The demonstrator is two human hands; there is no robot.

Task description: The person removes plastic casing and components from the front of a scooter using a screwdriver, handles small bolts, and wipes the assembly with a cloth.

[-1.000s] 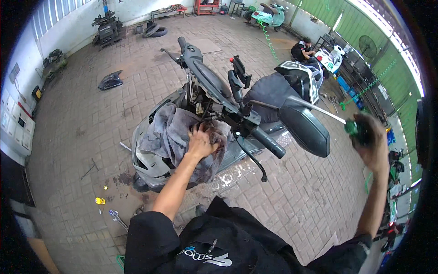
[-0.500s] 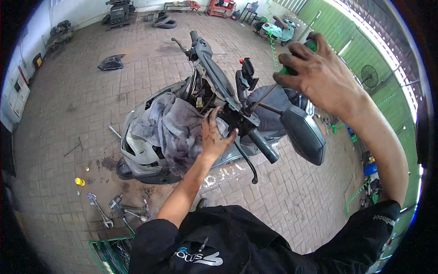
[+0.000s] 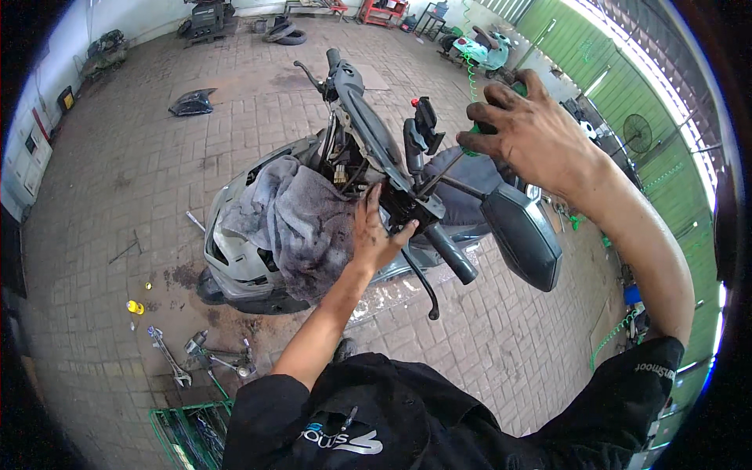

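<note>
A scooter (image 3: 247, 262) stands ahead of me, its handlebar stripped partly bare. My left hand (image 3: 376, 239) grips the handlebar housing (image 3: 407, 205) near the brake lever (image 3: 427, 294), thumb on one side and fingers on the other. High at the right, my right hand (image 3: 540, 129) is closed round the green handle of a screwdriver (image 3: 446, 171). The shaft slants down to the housing beside the mirror stem; its tip cannot be made out. A grey towel (image 3: 301, 215) drapes over the scooter's front, touching my left wrist area.
The black mirror (image 3: 522, 235) juts out below my right forearm. A phone holder (image 3: 424, 125) rises from the bar. On the paving lie a wrench (image 3: 170, 356), an impact gun (image 3: 197, 342), a yellow bottle (image 3: 135, 307) and a green toolbox (image 3: 188, 435). A dark panel (image 3: 193, 102) lies farther off.
My right hand has shifted slightly left with the screwdriver. My left hand has moved a little to the right on the housing and still grips it.
</note>
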